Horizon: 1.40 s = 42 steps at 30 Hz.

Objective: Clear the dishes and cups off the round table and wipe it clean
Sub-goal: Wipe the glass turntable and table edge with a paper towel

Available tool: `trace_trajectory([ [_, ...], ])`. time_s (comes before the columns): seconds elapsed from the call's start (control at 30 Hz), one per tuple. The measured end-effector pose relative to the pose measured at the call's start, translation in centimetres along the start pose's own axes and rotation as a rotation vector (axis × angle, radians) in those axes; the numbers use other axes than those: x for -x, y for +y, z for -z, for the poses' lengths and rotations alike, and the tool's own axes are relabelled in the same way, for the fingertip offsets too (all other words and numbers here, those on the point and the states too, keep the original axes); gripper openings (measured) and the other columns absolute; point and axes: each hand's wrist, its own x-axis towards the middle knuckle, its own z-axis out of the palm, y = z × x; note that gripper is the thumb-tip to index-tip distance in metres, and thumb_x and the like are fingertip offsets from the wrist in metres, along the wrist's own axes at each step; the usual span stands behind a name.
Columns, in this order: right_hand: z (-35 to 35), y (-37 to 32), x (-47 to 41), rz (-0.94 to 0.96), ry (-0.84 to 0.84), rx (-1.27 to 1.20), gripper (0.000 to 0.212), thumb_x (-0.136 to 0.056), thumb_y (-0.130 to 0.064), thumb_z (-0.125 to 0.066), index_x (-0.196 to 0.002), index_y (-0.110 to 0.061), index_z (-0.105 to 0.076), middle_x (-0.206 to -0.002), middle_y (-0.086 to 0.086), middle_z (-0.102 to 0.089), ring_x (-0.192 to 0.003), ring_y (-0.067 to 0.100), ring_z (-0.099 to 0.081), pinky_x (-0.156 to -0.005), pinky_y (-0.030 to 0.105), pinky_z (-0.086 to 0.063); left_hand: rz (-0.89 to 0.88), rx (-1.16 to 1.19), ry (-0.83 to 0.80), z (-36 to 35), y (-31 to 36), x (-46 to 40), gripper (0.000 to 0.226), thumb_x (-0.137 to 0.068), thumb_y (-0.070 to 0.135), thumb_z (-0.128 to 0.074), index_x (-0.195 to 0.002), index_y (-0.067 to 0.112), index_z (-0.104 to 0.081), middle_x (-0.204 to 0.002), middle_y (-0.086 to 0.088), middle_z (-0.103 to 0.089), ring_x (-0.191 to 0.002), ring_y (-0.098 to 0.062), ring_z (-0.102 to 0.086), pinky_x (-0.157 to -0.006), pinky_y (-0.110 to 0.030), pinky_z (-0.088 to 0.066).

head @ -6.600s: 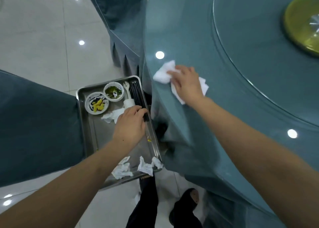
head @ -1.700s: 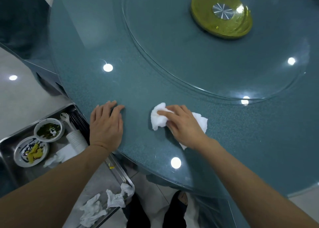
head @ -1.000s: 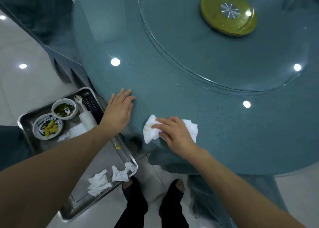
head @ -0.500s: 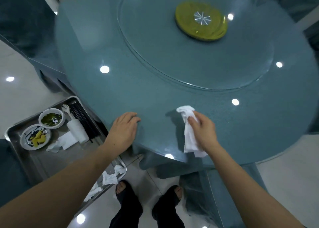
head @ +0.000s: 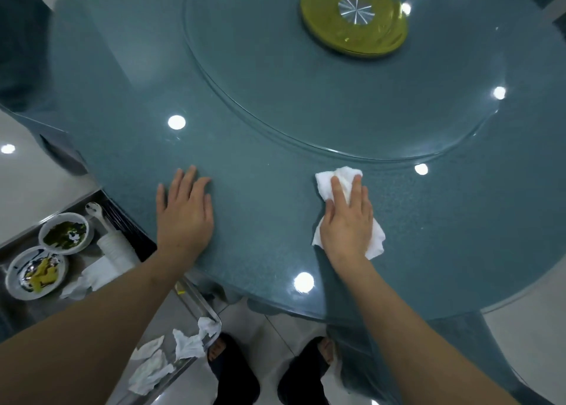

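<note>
left hand (head: 183, 217) flat on table (head: 260, 165), right hand (head: 347, 220) presses cloth (head: 337, 181); tray (head: 196, 294) holds dirty dishes (head: 36, 273).

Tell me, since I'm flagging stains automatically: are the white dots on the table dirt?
Head view: no, they are ceiling-light glare on the glossy round table, one near the left hand, one below the right hand pressing the cloth; wide-angle curving bends the edges.

The surface (head: 260, 174) lies bare around the glass turntable (head: 306, 98). A yellow hub (head: 352, 36) rises at the turntable's centre. A left hand (head: 183, 214) and cloth (head: 346, 187) lie on the near band.
</note>
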Motion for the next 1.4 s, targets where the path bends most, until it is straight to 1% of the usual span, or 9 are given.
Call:
trace_trajectory([
  [0.23, -4.9, -13.7, -3.5, 0.283, -0.057, -0.173, 0.049, -0.095, -0.015, -0.047, -0.142, -0.025, -0.055, -0.164, 0.012, -0.031, -0.145, 0.041, -0.034, -0.114, 0.047, -0.032, -0.028, 0.009, -0.006, -0.4, -0.7, -0.4, 0.041, -0.106, 0.026, -0.029, -0.144, 0.019, -0.044, -0.163, 0.000, -0.032, -0.156, -0.024, -0.014, -0.124, -0.060, -0.006],
  [0.37, -3.4, -9.1, -3.3, 0.457, -0.048, -0.149, 0.046, -0.094, -0.018, -0.045, -0.137, -0.019, -0.062, -0.155, 0.013, -0.046, -0.132, 0.041, -0.046, -0.109, 0.046, -0.037, -0.047, -0.041, -0.014, -0.3, -0.6, -0.6, 0.047, -0.102, 0.034, -0.026, -0.141, 0.019, -0.047, -0.161, -0.003, -0.034, -0.155, -0.029, -0.016, -0.123, -0.062, -0.006],
  [0.53, 2.8, 6.1, -4.0, -0.092, 0.086, -0.074, 0.045, -0.098, -0.018, -0.041, -0.138, -0.022, -0.061, -0.152, 0.015, -0.046, -0.129, 0.045, -0.043, -0.110, 0.044, -0.034, -0.091, -0.079, 0.004, -0.2, -0.2, -0.3, 0.048, -0.099, 0.030, -0.030, -0.140, 0.016, -0.050, -0.159, -0.004, -0.038, -0.153, -0.032, -0.023, -0.122, -0.060, -0.013],
  [0.63, 1.2, 2.2, -4.5, -0.257, 0.159, -0.087, 0.048, -0.091, -0.013, -0.043, -0.133, -0.018, -0.065, -0.147, 0.020, -0.050, -0.112, 0.047, -0.049, -0.097, 0.042, -0.036, -0.113, -0.089, 0.019, -0.1, 0.2, 0.1, 0.050, -0.098, 0.028, -0.031, -0.140, 0.012, -0.054, -0.156, -0.007, -0.044, -0.150, -0.030, -0.031, -0.120, -0.053, -0.023],
  [0.77, -1.2, -7.3, -1.0, 0.326, 0.004, -0.068, 0.046, -0.088, -0.015, -0.057, -0.132, -0.023, -0.064, -0.143, 0.012, -0.054, -0.094, 0.033, -0.046, -0.081, 0.042, -0.040, -0.189, -0.056, 0.050, -1.2, 3.7, 1.7, 0.047, -0.101, 0.025, -0.030, -0.136, 0.009, -0.057, -0.153, -0.011, -0.047, -0.146, -0.033, -0.035, -0.117, -0.052, -0.028],
  [0.87, 0.8, -1.0, -2.2, 0.567, -0.054, -0.118, 0.039, -0.093, -0.020, -0.053, -0.130, -0.024, -0.066, -0.141, 0.012, -0.055, -0.093, 0.034, -0.049, -0.079, 0.043, -0.046, -0.246, -0.028, 0.102, -2.7, 7.7, 2.6, 0.043, -0.101, 0.021, -0.034, -0.134, 0.008, -0.058, -0.151, -0.013, -0.050, -0.144, -0.034, -0.037, -0.116, -0.051, -0.029],
  [1.07, 7.6, 23.6, -13.5, 0.129, 0.129, 0.066, 0.040, -0.095, -0.018, -0.046, -0.128, -0.020, -0.068, -0.132, 0.024, -0.059, -0.107, 0.047, -0.055, -0.094, 0.044, -0.043, -0.299, -0.042, 0.046, -7.1, 17.5, 3.3, 0.040, -0.100, 0.022, -0.040, -0.135, 0.013, -0.058, -0.153, -0.007, -0.048, -0.146, -0.029, -0.036, -0.119, -0.051, -0.027],
  [1.23, 6.7, 21.8, -13.1, -0.229, 0.150, -0.013, 0.048, -0.093, -0.010, -0.051, -0.137, -0.026, -0.059, -0.146, 0.016, -0.046, -0.122, 0.039, -0.045, -0.102, 0.046, -0.036, -0.194, -0.107, 0.023, -8.3, 20.1, 3.1, 0.044, -0.098, 0.029, -0.038, -0.139, 0.017, -0.052, -0.152, -0.005, -0.043, -0.147, -0.031, -0.032, -0.122, -0.054, -0.017],
  [1.4, 4.1, 12.4, -3.7, 0.388, 0.004, -0.058, 0.049, -0.081, -0.007, -0.065, -0.128, -0.021, -0.066, -0.128, 0.014, -0.060, -0.084, 0.031, -0.047, -0.072, 0.042, -0.039, -0.183, -0.100, 0.037, -8.1, 20.2, 3.3, 0.045, -0.099, 0.030, -0.035, -0.136, 0.016, -0.055, -0.151, -0.006, -0.046, -0.146, -0.032, -0.034, -0.122, -0.055, -0.018],
])
